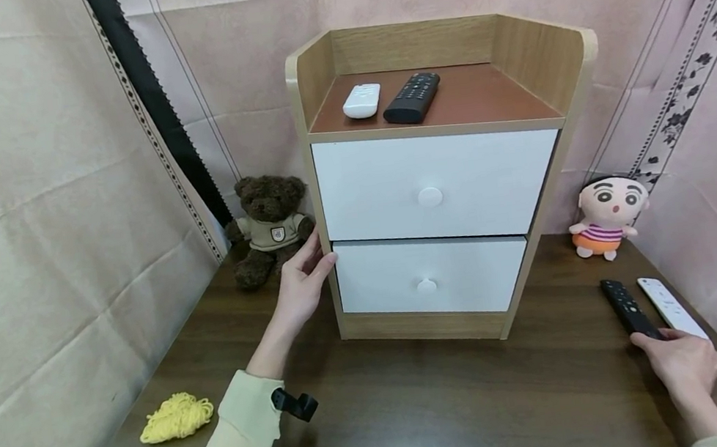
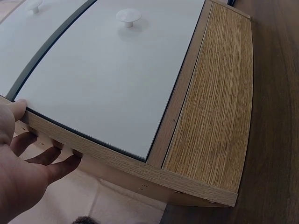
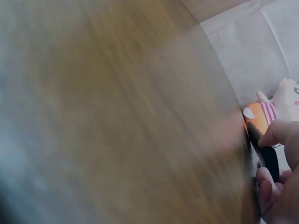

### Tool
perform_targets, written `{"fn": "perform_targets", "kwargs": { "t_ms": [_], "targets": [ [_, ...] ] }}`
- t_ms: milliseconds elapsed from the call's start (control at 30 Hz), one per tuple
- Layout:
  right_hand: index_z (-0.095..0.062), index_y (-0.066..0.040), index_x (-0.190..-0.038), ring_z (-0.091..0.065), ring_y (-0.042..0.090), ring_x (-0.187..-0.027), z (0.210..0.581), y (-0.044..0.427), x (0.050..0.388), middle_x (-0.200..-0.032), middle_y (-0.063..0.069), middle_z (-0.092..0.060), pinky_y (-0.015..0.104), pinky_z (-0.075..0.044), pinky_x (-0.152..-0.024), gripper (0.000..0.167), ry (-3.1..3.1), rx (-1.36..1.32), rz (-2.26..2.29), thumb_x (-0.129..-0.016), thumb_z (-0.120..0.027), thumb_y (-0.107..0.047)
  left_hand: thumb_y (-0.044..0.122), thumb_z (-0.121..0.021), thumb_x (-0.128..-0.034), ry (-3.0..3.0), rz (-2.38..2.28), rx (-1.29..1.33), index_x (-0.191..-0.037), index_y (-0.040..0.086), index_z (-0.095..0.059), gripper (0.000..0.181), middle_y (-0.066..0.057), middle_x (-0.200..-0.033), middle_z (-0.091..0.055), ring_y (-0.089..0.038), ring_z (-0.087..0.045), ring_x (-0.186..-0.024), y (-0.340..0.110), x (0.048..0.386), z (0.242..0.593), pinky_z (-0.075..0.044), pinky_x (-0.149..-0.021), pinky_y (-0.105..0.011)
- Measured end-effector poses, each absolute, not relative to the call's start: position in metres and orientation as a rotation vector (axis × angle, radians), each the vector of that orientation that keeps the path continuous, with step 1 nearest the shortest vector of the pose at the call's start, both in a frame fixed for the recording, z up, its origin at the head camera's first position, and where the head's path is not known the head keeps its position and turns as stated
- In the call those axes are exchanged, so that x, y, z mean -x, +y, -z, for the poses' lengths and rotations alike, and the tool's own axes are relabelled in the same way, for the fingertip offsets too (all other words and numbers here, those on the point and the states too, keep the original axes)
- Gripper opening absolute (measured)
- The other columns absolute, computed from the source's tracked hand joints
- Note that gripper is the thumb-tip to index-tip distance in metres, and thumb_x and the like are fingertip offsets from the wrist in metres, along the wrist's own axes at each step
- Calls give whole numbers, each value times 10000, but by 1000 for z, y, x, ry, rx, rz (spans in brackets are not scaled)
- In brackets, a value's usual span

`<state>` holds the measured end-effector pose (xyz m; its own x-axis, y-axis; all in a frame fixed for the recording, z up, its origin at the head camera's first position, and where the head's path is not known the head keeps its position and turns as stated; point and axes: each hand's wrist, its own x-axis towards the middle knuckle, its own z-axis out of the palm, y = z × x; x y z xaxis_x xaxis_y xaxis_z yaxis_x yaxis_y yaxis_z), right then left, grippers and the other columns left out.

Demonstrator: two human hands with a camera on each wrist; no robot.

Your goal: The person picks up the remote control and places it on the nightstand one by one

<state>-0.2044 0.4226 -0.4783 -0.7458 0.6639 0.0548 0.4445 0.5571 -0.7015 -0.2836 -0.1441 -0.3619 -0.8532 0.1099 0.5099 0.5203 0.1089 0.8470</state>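
Observation:
My left hand is at the left edge of a small wooden cabinet with two white drawers. In the left wrist view its thumb rests on the front edge while the fingertips touch the side panel. Both drawers, the upper one and the lower one, are closed. Far to the right, my right hand grips the near end of a black remote control between thumb and fingers. A white remote control lies right beside it, its near end partly behind the hand.
On the cabinet's brown top lie a white remote and another black remote. A brown teddy bear sits left of the cabinet, a cartoon doll to its right. Yellow yarn lies at the table's left. Cloth walls surround the table.

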Motion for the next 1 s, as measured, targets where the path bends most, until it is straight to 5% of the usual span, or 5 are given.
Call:
{"fn": "perform_targets", "kwargs": {
  "t_ms": [267, 400, 500, 700, 1000],
  "targets": [
    [-672, 81, -1235, -326, 573, -1288, 473, 424, 199, -1271, 412, -526, 585, -273, -1031, 552, -2344, 920, -1088, -867, -740, -325, 136, -627, -1045, -2077, 1814, 614, -1593, 104, -362, 609, -108, -1572, -425, -287, -458, -1400, -144, 285, 361, -447, -1082, -409],
    [-783, -354, -821, -538, 240, -1086, 466, 429, 194, -794, -48, -683, 286, -378, -953, 22, -2170, 985, -1254, -838, -784, -367, 98, -619, -1044, -2073, 1830, 612, -1594, 94, -345, 615, -120, -1577, -408, -304, -447, -1406, -143, 284, 360, -441, -1085, -432],
    [-533, -584, -643, -470, -39, -753, 461, 432, 190, -569, -338, -463, 122, -345, -733, 393, -2071, 989, -1339, -830, -807, -375, 86, -614, -1045, -2071, 1836, 612, -1595, 88, -339, 615, -125, -1579, -402, -309, -444, -1408, -143, 284, 360, -441, -1085, -436],
    [-610, -560, -655, -467, -128, -563, 444, 431, 180, -561, -331, -526, 64, -336, -567, 428, -1909, 875, -1432, -828, -834, -238, 134, -623, -1047, -2074, 1833, 609, -1593, 98, -356, 610, -104, -1577, -418, -273, -455, -1403, -144, 284, 361, -453, -1078, -385],
    [-721, -436, -773, -525, -104, -523, 414, 422, 174, -593, -252, -606, 57, -370, -472, 422, -1785, 645, -1437, -789, -852, -36, 156, -633, -1044, -2067, 1841, 611, -1592, 98, -359, 615, -112, -1575, -422, -276, -459, -1402, -144, 283, 361, -458, -1073, -371]
  ]
}}
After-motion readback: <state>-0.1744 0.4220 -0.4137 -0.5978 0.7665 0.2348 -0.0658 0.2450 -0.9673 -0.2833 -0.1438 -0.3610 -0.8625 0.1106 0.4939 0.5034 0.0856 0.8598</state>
